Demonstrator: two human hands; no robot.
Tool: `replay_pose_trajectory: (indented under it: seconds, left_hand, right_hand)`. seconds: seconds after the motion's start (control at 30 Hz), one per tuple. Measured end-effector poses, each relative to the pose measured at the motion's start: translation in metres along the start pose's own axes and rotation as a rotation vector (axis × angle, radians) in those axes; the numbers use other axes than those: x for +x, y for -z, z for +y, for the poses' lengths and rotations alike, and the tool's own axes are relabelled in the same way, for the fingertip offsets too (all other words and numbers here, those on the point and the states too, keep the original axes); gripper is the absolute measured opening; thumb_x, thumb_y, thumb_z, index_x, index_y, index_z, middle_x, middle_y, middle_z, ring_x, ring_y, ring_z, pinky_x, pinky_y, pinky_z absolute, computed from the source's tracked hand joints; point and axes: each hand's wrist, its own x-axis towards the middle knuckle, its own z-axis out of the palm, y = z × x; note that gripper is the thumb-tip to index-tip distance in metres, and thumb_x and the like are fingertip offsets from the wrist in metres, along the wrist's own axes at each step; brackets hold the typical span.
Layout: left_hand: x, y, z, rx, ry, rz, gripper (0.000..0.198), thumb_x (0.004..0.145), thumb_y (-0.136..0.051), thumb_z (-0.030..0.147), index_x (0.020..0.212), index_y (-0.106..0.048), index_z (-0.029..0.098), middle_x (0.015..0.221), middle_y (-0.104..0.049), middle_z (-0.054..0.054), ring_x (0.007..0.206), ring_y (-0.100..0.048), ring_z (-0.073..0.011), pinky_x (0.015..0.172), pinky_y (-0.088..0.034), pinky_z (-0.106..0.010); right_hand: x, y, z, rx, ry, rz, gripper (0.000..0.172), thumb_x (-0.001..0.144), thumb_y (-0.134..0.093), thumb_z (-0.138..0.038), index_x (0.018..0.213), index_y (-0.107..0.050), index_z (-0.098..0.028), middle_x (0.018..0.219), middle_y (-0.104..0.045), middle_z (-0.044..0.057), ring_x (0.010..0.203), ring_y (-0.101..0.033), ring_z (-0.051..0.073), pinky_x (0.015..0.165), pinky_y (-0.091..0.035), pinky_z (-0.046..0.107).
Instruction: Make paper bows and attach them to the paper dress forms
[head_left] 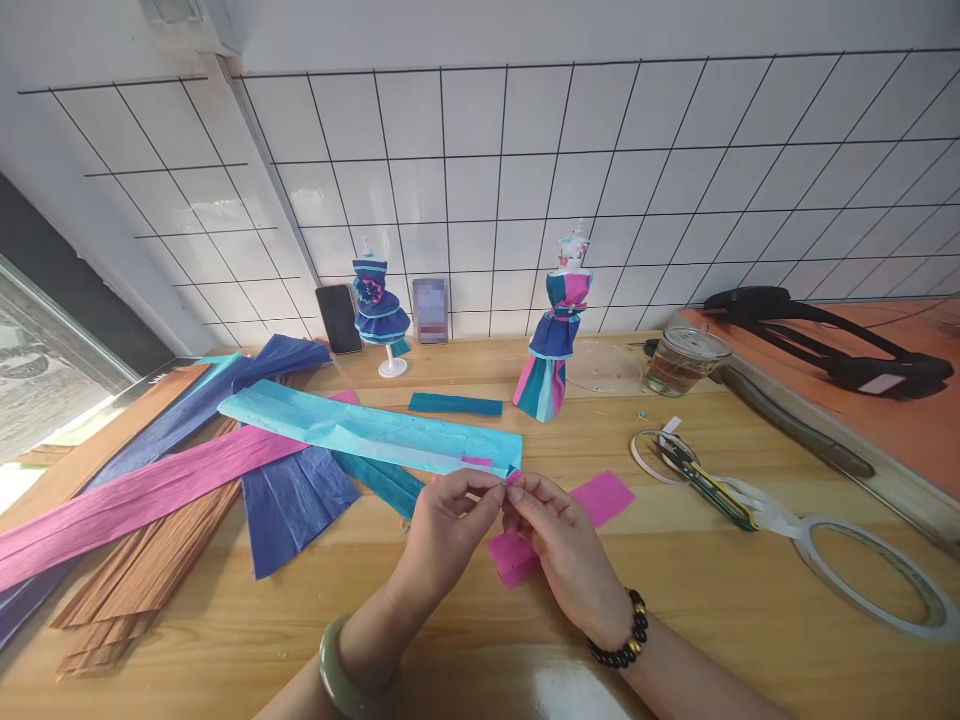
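Observation:
My left hand (454, 530) and my right hand (555, 530) meet fingertip to fingertip over the table. Both pinch a small folded piece of pink and dark blue paper (513, 475), mostly hidden by the fingers. A bright pink paper strip (604, 497) lies under and beside my right hand. Just beyond the fingertips stretches a light blue crepe paper strip (375, 430), with a small pink scrap (477, 461) on it. A teal paper piece (386, 482) lies left of my left hand.
Paper strips in pink (150, 485), blue (296, 505) and brown (161, 540) pile up at left. Two mini mannequins in paper dresses (381, 315) (555, 335) stand behind, near two phones (339, 318) (430, 312). At right are a glass (686, 358), cutter (709, 485) and tape roll (806, 540).

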Motion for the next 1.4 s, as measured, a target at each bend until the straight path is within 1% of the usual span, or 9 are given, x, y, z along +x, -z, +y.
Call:
replay_pose_trajectory:
  seconds: [0.13,0.27,0.37,0.5,0.6,0.83,1.03,1.2,1.4]
  left_hand:
    - [0.001,0.003,0.0,-0.062,0.032,-0.059,0.014,0.075,-0.06,0.027,0.075,-0.067,0.014,0.071,-0.064,-0.003,0.066,-0.057,-0.0139,0.059,-0.048,-0.023]
    - [0.002,0.005,0.002,-0.086,0.04,-0.12,0.019,0.078,-0.056,0.03,0.078,-0.068,0.015,0.078,-0.065,-0.006,0.073,-0.058,-0.0168,0.063,-0.05,-0.027]
    - [0.002,0.006,0.003,-0.102,0.056,-0.131,0.025,0.08,-0.053,0.034,0.077,-0.068,0.014,0.083,-0.065,-0.006,0.074,-0.057,-0.0168,0.064,-0.051,-0.028]
    - [0.003,0.006,0.002,-0.123,0.061,-0.142,0.024,0.079,-0.055,0.034,0.076,-0.068,0.014,0.079,-0.064,-0.006,0.073,-0.057,-0.0162,0.065,-0.05,-0.027]
    - [0.004,0.005,0.0,-0.13,0.055,-0.126,0.02,0.077,-0.058,0.031,0.074,-0.068,0.014,0.073,-0.064,-0.004,0.069,-0.056,-0.0151,0.063,-0.049,-0.026]
    - [0.003,0.001,0.004,-0.116,0.088,-0.039,0.016,0.073,-0.061,0.029,0.064,-0.064,0.015,0.064,-0.059,-0.001,0.061,-0.053,-0.0125,0.06,-0.049,-0.025]
    - [0.004,0.0,0.0,-0.109,0.054,0.009,0.015,0.072,-0.061,0.026,0.061,-0.063,0.016,0.066,-0.054,0.001,0.058,-0.048,-0.0098,0.057,-0.043,-0.021]
    - [0.005,0.0,-0.004,-0.169,0.083,-0.001,0.017,0.075,-0.06,0.025,0.061,-0.062,0.016,0.06,-0.05,0.003,0.057,-0.044,-0.0081,0.057,-0.039,-0.02]
    - [0.006,0.0,-0.008,-0.384,0.187,-0.058,0.018,0.075,-0.06,0.026,0.062,-0.061,0.014,0.051,-0.048,0.004,0.051,-0.041,-0.0068,0.053,-0.034,-0.02]
  right_hand:
    - [0.0,-0.001,-0.002,0.006,-0.002,-0.017,0.016,0.078,-0.061,-0.033,0.071,-0.059,-0.018,0.064,-0.051,-0.002,0.056,-0.045,0.01,0.055,-0.037,0.023]
    - [0.001,0.0,-0.004,-0.017,0.002,0.01,0.019,0.076,-0.061,-0.034,0.067,-0.057,-0.018,0.062,-0.051,-0.002,0.057,-0.045,0.011,0.056,-0.037,0.023]
    - [0.001,0.001,-0.004,-0.048,0.007,0.036,0.02,0.075,-0.063,-0.035,0.067,-0.058,-0.017,0.061,-0.051,-0.003,0.056,-0.045,0.01,0.055,-0.036,0.023]
    - [0.001,0.001,-0.002,-0.094,0.032,0.043,0.02,0.075,-0.063,-0.035,0.068,-0.058,-0.017,0.058,-0.049,-0.004,0.055,-0.043,0.01,0.054,-0.035,0.023]
    - [0.001,0.0,-0.002,-0.116,0.045,0.04,0.021,0.077,-0.061,-0.036,0.068,-0.057,-0.018,0.061,-0.05,-0.003,0.056,-0.044,0.01,0.055,-0.036,0.023]
    - [0.0,-0.003,-0.004,-0.123,0.019,0.041,0.024,0.074,-0.063,-0.041,0.067,-0.058,-0.019,0.061,-0.053,-0.004,0.054,-0.046,0.01,0.053,-0.037,0.023]
    - [0.0,-0.001,-0.002,-0.161,0.058,0.058,0.022,0.073,-0.064,-0.04,0.069,-0.063,-0.018,0.061,-0.056,-0.003,0.056,-0.047,0.01,0.054,-0.037,0.022]
    - [0.001,0.001,-0.002,-0.173,0.062,0.054,0.018,0.075,-0.064,-0.035,0.072,-0.066,-0.017,0.061,-0.058,-0.001,0.057,-0.047,0.01,0.055,-0.037,0.023]
    - [0.001,0.003,-0.004,-0.158,0.074,0.039,0.014,0.075,-0.064,-0.031,0.078,-0.069,-0.019,0.06,-0.058,-0.003,0.058,-0.046,0.01,0.058,-0.038,0.024]
